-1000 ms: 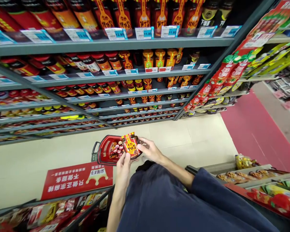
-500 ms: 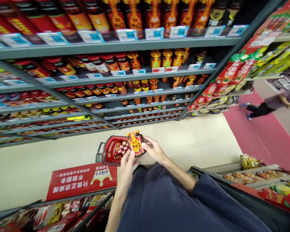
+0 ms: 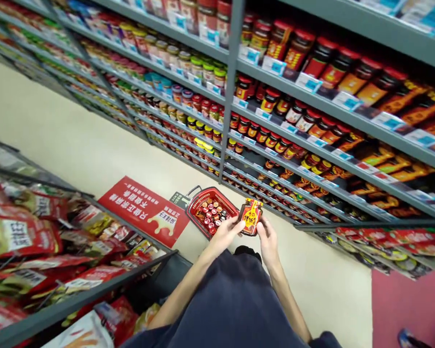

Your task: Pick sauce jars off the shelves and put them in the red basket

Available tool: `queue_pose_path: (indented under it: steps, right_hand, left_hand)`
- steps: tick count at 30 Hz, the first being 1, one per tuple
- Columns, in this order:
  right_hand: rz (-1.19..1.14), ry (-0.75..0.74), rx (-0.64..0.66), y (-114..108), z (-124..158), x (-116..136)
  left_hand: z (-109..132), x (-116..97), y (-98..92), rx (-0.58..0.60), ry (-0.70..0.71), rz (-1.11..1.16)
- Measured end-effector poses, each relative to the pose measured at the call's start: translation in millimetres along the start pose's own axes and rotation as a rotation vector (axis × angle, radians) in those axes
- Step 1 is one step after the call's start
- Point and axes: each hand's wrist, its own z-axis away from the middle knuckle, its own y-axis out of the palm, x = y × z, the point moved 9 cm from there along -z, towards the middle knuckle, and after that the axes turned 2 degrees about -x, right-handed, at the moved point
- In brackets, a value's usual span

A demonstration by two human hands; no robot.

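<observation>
Slippage is the main risk I see. The sauce jar (image 3: 251, 217), with its red and yellow label, is up in the air in front of me, pinched between both hands. My left hand (image 3: 226, 233) closes on its left side with the fingertips, and my right hand (image 3: 268, 240) grips it from below and from the right. Neither palm wraps round it, so a smooth side could slide out of so light a hold.

From here the jar seems to hang by the right edge of the red basket (image 3: 203, 192), which stands on the floor (image 3: 76, 145) with a layer of small jars (image 3: 213, 214) inside. I judge a drop would land either on the hard floor, where the jar may break, or on those small jars, where it could crack one of them.

The shelves (image 3: 311, 92) run close along my right, packed to the front edge. A careless swing of my right arm could knock the front row off.
</observation>
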Motion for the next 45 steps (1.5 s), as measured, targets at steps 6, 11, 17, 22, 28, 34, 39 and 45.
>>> queue_pose_path:
  steps: [6,11,17,22,28,34,39,45]
  right_hand:
    - [0.033,0.006,-0.016,24,-11,-19]
    - [0.051,0.002,0.035,40,-22,-18]
    - [0.043,-0.009,0.016,34,-28,-10]
    - [-0.015,0.018,-0.008,20,-31,-18]
    - [-0.009,0.025,-0.012,12,-34,-21]
    - [-0.015,0.014,-0.026,8,-32,-19]
    - [0.028,0.012,-0.044,5,-31,-20]
    - [0.056,0.023,-0.032,8,-28,-25]
  left_hand:
    - [-4,-11,-32.1,0.006,0.045,0.012]
    - [-7,-17,-45.7,-0.014,0.074,0.042]
    - [-16,-21,-38.4,0.009,0.057,0.0]
    - [-22,-22,-25.8,0.047,0.05,-0.03]
    - [-26,-12,-23.1,0.03,0.052,-0.041]
    - [-28,-15,-18.0,0.072,0.091,-0.019]
    - [-26,-18,-15.5,0.078,0.12,-0.023]
    - [-24,-14,-18.8,0.066,0.107,-0.027]
